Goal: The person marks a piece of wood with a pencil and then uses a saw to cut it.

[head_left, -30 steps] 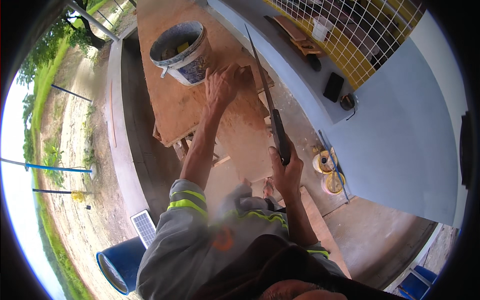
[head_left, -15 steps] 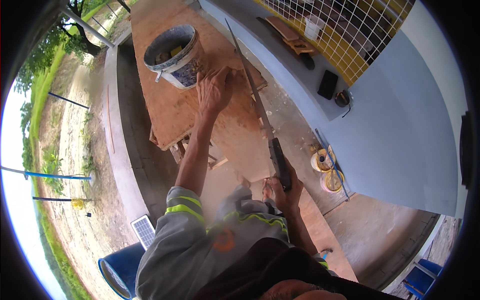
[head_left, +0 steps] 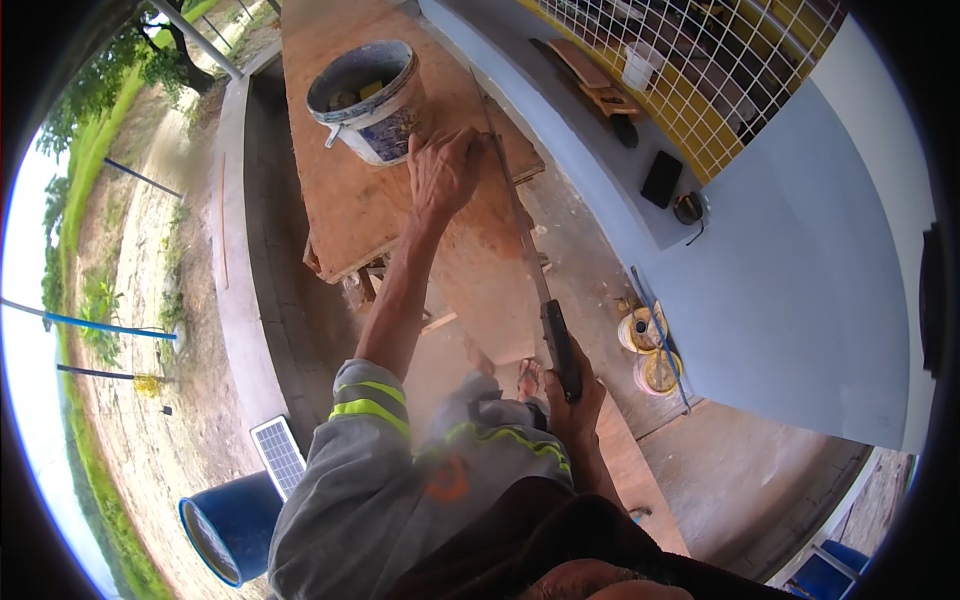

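My right hand [head_left: 578,408] is wrapped around the black handle of a handsaw [head_left: 530,250]. Its long narrow blade points away from me and lies along the right edge of a brown plywood board [head_left: 345,210]. My left hand [head_left: 445,172] rests on the board with fingers apart, its thumb side close to the blade. Just beyond the left fingers stands a white, stained bucket [head_left: 395,130] with a yellow thing and other contents I cannot make out inside. The contact between blade teeth and wood is too small to tell.
A grey-blue ledge on the right bears a black phone [head_left: 661,179], a tape measure [head_left: 688,208] and wooden pieces [head_left: 607,100]. Below it, two yellowish buckets [head_left: 657,372] stand on the floor beside a blue rod. A blue barrel [head_left: 235,525] and solar panel [head_left: 278,455] are at lower left.
The handsaw and my right hand have drawn back toward me along the board's edge. My left hand stays by the bucket, and the whole view has shifted slightly.
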The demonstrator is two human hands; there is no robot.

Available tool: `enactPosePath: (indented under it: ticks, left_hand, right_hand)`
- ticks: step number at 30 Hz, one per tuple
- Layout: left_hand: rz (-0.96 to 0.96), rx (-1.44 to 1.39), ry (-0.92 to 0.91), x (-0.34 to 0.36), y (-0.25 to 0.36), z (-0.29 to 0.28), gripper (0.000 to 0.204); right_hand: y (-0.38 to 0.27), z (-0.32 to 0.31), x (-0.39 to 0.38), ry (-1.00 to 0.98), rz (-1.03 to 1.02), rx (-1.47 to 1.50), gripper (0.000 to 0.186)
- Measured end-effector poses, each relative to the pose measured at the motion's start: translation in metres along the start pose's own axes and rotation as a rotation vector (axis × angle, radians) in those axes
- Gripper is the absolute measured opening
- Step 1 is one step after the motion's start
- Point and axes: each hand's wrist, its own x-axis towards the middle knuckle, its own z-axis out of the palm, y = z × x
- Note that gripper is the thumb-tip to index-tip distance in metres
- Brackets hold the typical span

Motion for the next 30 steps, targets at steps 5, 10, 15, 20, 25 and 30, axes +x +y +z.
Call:
enactPosePath:
  ticks: [5,10,15,20,25,30]
  left_hand:
    - [0.056,-0.011,0.038,-0.007,0.008,0.000,0.020]
    - [0.136,-0.063,0.062,-0.009,0.013,0.002,0.018]
    - [0.024,0.036,0.073,-0.004,-0.012,-0.002,0.021]
    - [-0.002,0.047,0.054,-0.003,-0.022,0.006,0.022]
    - [0.102,-0.013,0.091,0.004,-0.004,0.007,0.020]
    - [-0.012,0.067,0.067,-0.002,-0.023,0.004,0.020]
  right_hand:
    - [-0.058,0.010,0.094,-0.122,0.104,0.130,0.055]
    - [-0.043,0.005,0.058,-0.001,-0.103,0.027,0.053]
    - [-0.038,0.008,0.035,-0.141,0.180,0.155,0.048]
    - [-0.022,0.004,0.009,-0.033,-0.098,-0.160,0.048]
    - [-0.057,0.014,0.066,-0.147,0.223,0.180,0.052]
    - [-0.058,0.023,0.072,-0.150,0.158,0.152,0.051]
